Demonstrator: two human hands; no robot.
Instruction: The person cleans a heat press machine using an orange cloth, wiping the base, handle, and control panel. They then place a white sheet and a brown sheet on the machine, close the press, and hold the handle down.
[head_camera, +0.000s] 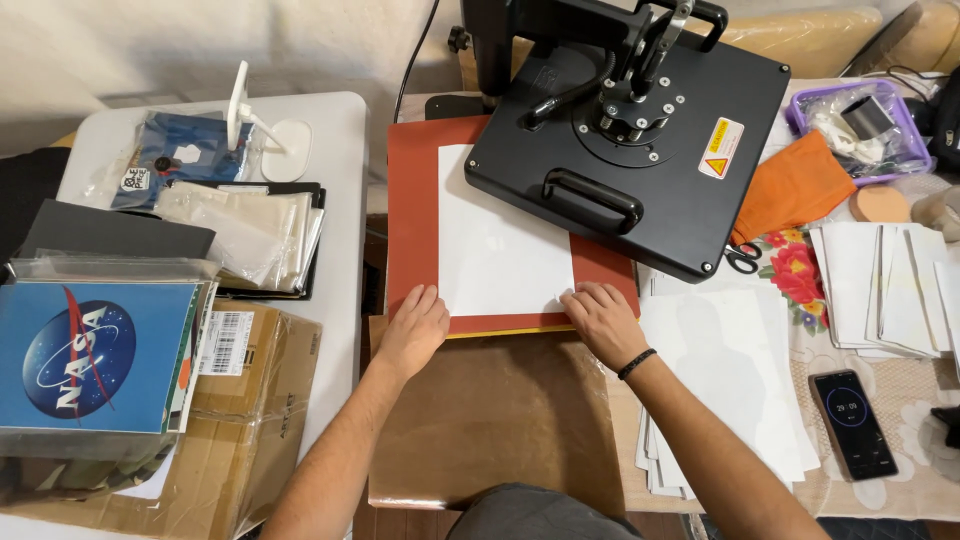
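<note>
So your heat press (640, 130) takes up most of the middle – its black top plate is swung off to the right, leaving most of the red-brown silicone pad (412, 215) uncovered. On that pad lies a white sheet (495, 240), with its upper right corner tucked under the swung plate. In front of the pad, closer to you, a big brown sheet (490, 410) covers the bench. Off to your left there's a white folding table (335, 130) stacked with a blue print in a plastic sleeve (95, 355) and a cardboard box (265, 400); to your right, a pile of white papers (740, 370), an orange cloth (790, 185), a phone (852, 423) and small scissors (742, 258). Your left hand (413, 330) is flat on the pad's front edge just beside the sheet's lower left corner, fingers spread, gripping nothing. Your right hand (600, 320) is also flat – fingertips pressing on the sheet's lower right corner, not closed around anything.
</note>
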